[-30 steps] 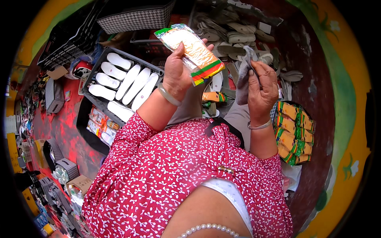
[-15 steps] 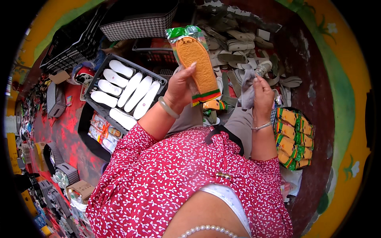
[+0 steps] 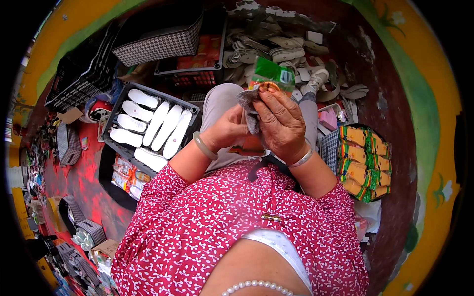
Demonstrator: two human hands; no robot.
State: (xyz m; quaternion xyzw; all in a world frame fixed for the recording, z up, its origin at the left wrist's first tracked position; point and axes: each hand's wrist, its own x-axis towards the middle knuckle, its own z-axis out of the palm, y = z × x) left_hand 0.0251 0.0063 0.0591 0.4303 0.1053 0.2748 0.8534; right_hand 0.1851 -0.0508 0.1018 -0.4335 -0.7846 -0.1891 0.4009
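Note:
Both my hands meet in front of my lap around a clear-wrapped pair of orange insoles (image 3: 273, 74), mostly hidden, its green top end standing up behind my fingers. My left hand (image 3: 228, 129) is closed at its lower left side; its fingertips are partly covered. A grey cloth (image 3: 245, 100) is bunched between the hands, against the package. My right hand (image 3: 282, 121) is closed on the cloth, its fingers bent over the package near the green end.
White insoles (image 3: 157, 123) lie in a dark crate (image 3: 109, 136) at left. Several packaged orange insoles (image 3: 356, 160) fill a checked basket (image 3: 330, 147) at right. Loose grey insoles (image 3: 286, 53) are heaped ahead, beside a checked bin (image 3: 160, 43) and a crate of red packets (image 3: 201, 56).
My right hand has brought the grey cloth left onto the insole package. My left hand has lowered the package and turned it, so its orange face no longer shows.

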